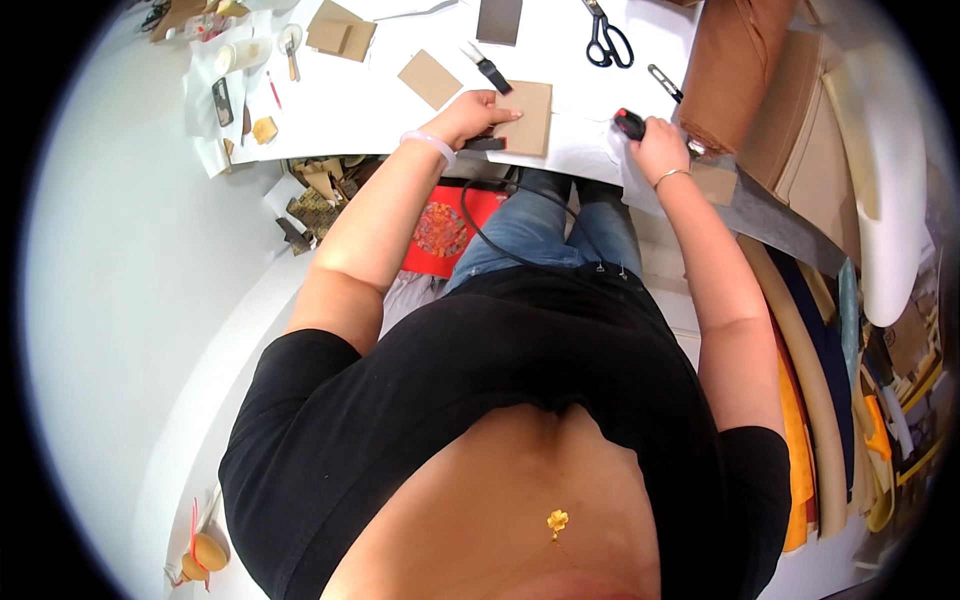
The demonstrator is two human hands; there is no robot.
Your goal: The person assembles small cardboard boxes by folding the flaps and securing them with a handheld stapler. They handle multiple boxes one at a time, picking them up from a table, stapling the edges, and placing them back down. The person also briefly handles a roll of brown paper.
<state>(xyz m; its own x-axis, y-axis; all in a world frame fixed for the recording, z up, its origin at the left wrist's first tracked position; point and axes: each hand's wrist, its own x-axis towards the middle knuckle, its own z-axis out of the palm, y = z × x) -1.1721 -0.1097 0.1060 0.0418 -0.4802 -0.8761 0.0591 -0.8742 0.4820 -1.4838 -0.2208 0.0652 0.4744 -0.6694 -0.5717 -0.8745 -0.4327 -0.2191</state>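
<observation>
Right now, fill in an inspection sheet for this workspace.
Surface: white table, things spread over it.
Job's things: brown board, flat near the front edge; black-and-red tool in the right hand.
Clutter: black scissors, overlapping brown cards, large brown roll.
Hands: left hand touches the board; right hand grips the tool.
Cables: black cable loops below the table edge.
Surroundings: white wall left; long coloured materials right.
</observation>
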